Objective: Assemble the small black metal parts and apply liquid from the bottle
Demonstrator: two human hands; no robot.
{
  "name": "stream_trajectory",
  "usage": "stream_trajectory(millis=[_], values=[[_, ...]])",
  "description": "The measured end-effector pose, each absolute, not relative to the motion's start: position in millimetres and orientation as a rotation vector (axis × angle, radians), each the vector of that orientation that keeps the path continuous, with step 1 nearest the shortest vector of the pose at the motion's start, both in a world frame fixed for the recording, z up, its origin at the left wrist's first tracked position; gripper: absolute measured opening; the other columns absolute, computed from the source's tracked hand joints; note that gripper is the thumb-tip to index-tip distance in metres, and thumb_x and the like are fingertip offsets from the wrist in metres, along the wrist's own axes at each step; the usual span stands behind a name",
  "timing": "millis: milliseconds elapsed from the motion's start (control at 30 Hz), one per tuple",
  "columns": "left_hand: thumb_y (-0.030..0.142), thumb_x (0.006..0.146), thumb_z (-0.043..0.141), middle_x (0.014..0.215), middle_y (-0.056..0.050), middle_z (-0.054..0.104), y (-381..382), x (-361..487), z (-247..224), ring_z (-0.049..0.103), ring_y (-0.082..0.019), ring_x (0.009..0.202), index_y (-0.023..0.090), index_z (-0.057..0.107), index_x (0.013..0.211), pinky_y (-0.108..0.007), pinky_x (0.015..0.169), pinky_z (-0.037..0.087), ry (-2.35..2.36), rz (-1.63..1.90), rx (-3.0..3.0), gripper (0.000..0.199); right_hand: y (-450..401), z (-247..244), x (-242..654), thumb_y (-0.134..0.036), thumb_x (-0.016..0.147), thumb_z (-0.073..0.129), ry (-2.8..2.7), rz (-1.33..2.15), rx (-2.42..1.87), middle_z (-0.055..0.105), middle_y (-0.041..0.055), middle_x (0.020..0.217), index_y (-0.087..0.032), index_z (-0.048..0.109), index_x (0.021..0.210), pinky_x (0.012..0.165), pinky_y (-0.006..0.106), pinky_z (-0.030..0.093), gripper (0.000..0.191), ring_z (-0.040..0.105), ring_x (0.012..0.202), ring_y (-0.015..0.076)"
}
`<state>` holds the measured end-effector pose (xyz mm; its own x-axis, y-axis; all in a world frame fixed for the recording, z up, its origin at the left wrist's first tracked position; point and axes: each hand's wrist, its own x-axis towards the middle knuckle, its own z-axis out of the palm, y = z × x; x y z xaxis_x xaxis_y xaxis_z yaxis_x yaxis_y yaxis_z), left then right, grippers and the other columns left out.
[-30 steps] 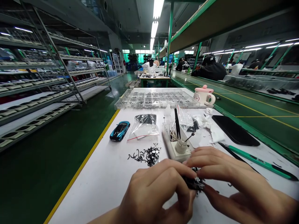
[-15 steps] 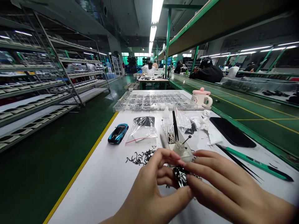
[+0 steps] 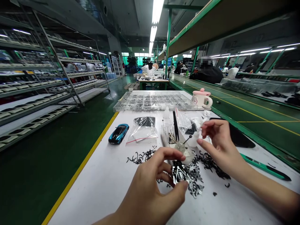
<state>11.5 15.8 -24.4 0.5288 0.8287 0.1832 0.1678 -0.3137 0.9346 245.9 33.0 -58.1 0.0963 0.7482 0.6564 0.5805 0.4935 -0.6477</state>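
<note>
Pinching a small black-and-silver framework part (image 3: pixel 180 173) here, thumb on the near side and fingertips on the far side, that's the left hand (image 3: pixel 152 186). The part sits just this side of the little clear glass jar (image 3: pixel 180 147), with a scattered heap of tiny shiny silver pieces (image 3: pixel 196 184) right beside it. Right hand (image 3: pixel 220 145) is raised with the fingers loosely curled next to a small whitish translucent object (image 3: pixel 193 139), honestly can't tell if it's gripping that or not. Below that hand there's a spread of thin curved black pieces (image 3: pixel 214 165), and a green-and-black pen-shaped tool (image 3: pixel 264 167) lies partly behind the forearm.

Further out on the white tabletop (image 3: pixel 93 187) you've got a glossy blue-and-black toy car (image 3: pixel 118 133), a clear plastic zip bag with a red seal line (image 3: pixel 144 131), then a wide clear plastic compartment tray (image 3: pixel 154 109) and a cream mug with a pink lid (image 3: pixel 201 99) at the far end
</note>
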Motion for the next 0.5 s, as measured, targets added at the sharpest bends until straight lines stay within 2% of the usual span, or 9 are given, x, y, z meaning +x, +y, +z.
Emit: stream_trajectory(millis=[100,233,300,367,433,500], values=[[0.013,0.075,0.064,0.096,-0.001,0.066,17,12,-22,0.056,-0.01,0.068,0.025,0.059,0.105,-0.015,0.06,0.049,0.839,0.835,1.756,0.033,31,-50,249,-0.021,0.083,0.055,-1.446,0.124,-1.158,0.038,0.0,0.088,-0.029,0.034,0.098,0.067,0.036,0.041,0.027,0.043,0.074,0.0178],[0.015,0.076,0.065,0.096,-0.001,0.067,17,11,-19,0.056,-0.009,0.067,0.024,0.059,0.104,-0.013,0.059,0.049,0.836,0.825,1.736,0.029,36,-44,262,-0.016,0.077,0.056,-1.374,0.097,-1.242,0.037,-0.0004,0.091,-0.03,0.032,0.098,0.067,0.035,0.04,0.035,0.043,0.076,0.0178],[0.015,0.077,0.066,0.098,0.0,0.068,15,10,-18,0.059,-0.009,0.07,0.024,0.059,0.103,-0.013,0.062,0.05,0.835,0.828,1.733,0.028,41,-48,268,-0.012,0.073,0.059,-1.467,0.208,-1.35,0.045,0.0014,0.096,-0.029,0.041,0.098,0.067,0.035,0.041,0.036,0.047,0.08,0.0194],[0.014,0.077,0.066,0.1,0.001,0.068,14,10,-19,0.063,-0.01,0.08,0.026,0.059,0.102,-0.013,0.068,0.052,0.844,0.834,1.748,0.028,45,-54,272,-0.014,0.073,0.062,-1.612,0.383,-1.434,0.054,0.0029,0.096,-0.027,0.053,0.092,0.067,0.036,0.043,0.024,0.052,0.082,0.0215],[0.014,0.076,0.066,0.101,0.003,0.068,13,10,-20,0.064,-0.011,0.089,0.027,0.06,0.103,-0.012,0.071,0.052,0.861,0.85,1.787,0.03,48,-59,272,-0.019,0.077,0.063,-1.711,0.523,-1.479,0.06,0.0025,0.086,-0.026,0.061,0.085,0.067,0.038,0.045,0.011,0.055,0.077,0.022],[0.011,0.075,0.065,0.102,0.004,0.068,13,11,-22,0.065,-0.011,0.09,0.028,0.06,0.104,-0.011,0.072,0.052,0.851,0.889,1.844,0.034,48,-60,270,-0.028,0.081,0.064,-1.719,0.582,-1.5,0.058,0.0008,0.076,-0.026,0.062,0.087,0.064,0.038,0.045,0.007,0.055,0.068,0.0205]])
